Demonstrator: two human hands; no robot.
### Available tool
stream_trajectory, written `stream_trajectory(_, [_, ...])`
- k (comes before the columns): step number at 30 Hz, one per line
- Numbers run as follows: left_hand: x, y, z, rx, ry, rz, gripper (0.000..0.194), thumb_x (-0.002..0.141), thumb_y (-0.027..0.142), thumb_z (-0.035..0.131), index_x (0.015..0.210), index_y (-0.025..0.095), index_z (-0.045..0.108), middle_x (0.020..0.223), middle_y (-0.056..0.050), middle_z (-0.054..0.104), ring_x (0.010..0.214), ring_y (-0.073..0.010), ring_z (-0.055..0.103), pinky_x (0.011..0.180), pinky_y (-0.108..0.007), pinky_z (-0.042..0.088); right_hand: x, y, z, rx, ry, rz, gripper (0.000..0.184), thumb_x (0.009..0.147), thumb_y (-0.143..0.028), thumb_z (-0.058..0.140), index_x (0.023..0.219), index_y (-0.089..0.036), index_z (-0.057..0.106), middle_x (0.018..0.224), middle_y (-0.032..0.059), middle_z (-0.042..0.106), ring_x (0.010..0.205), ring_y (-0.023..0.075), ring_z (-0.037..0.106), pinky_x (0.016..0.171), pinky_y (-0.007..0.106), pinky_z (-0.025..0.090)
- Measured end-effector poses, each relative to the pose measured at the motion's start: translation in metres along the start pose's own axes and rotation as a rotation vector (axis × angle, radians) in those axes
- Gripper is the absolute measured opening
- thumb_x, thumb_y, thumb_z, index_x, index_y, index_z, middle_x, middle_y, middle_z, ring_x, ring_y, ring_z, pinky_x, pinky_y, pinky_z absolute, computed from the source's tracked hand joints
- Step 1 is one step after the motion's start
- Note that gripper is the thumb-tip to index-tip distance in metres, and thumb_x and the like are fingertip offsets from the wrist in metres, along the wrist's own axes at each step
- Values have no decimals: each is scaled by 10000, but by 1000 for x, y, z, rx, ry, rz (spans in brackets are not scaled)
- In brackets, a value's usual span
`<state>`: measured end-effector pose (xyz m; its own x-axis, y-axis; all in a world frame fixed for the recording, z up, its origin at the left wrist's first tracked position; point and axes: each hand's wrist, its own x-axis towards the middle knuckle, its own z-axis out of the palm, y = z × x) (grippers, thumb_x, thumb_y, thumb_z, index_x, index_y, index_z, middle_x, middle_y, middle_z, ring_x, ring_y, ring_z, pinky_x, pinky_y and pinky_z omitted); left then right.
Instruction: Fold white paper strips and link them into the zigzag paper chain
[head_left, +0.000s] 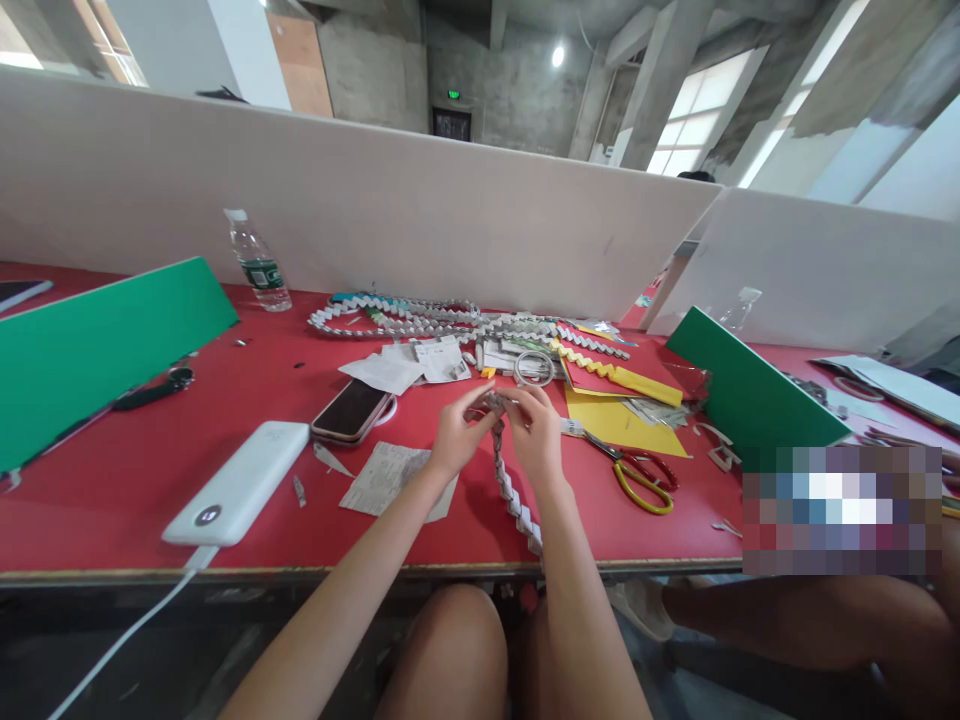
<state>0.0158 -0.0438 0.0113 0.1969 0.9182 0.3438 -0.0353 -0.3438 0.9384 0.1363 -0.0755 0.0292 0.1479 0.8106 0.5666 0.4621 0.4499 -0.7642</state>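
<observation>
A zigzag chain of folded white and grey paper (509, 490) runs from my fingers down over the table's front edge. My left hand (459, 432) is closed, its thumb and fingertips pinching the upper end of the chain. From the other side, my right hand (538, 432) pinches the same end, fingers bent over it. The exact folds between the fingertips are too small to make out. Just left of my hands lies a creased printed paper sheet (390, 478). Scissors with red and yellow handles (634, 475) rest to the right.
A phone (352, 410) and a white power bank (240, 483) with a cable lie left. Behind are more paper chains (420, 325), paper scraps (442, 358), a yellow strip (645, 385) and a bottle (259, 265). Green dividers (750, 385) flank the space; a person sits at right.
</observation>
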Motion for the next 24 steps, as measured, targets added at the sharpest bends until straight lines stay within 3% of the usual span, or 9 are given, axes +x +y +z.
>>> stream_trajectory(8, [-1, 6, 1, -21, -78, 16, 389, 777, 358, 576, 1096, 136, 594, 880, -72, 663, 838, -197, 611, 737, -305, 499, 0, -4, -2, -48, 57, -9, 127, 812, -226, 486, 845, -216, 608, 885, 51, 601, 883, 189, 535, 799, 332, 430])
stream_trajectory(15, [-1, 2, 1, 14, -113, 18, 344, 788, 372, 560, 1027, 134, 625, 831, -64, 653, 712, -157, 587, 673, -281, 490, 2, -7, -3, 68, 76, 141, 128, 741, -220, 534, 861, -210, 491, 773, 1, 580, 715, 141, 539, 674, 264, 430])
stream_trajectory(24, [-3, 0, 2, 49, -121, 4, 407, 786, 388, 559, 1101, 134, 601, 844, -71, 665, 724, -168, 600, 675, -287, 505, 2, -3, -4, 79, 62, 170, 123, 711, -223, 533, 797, -213, 445, 728, -14, 547, 690, 138, 541, 666, 267, 423])
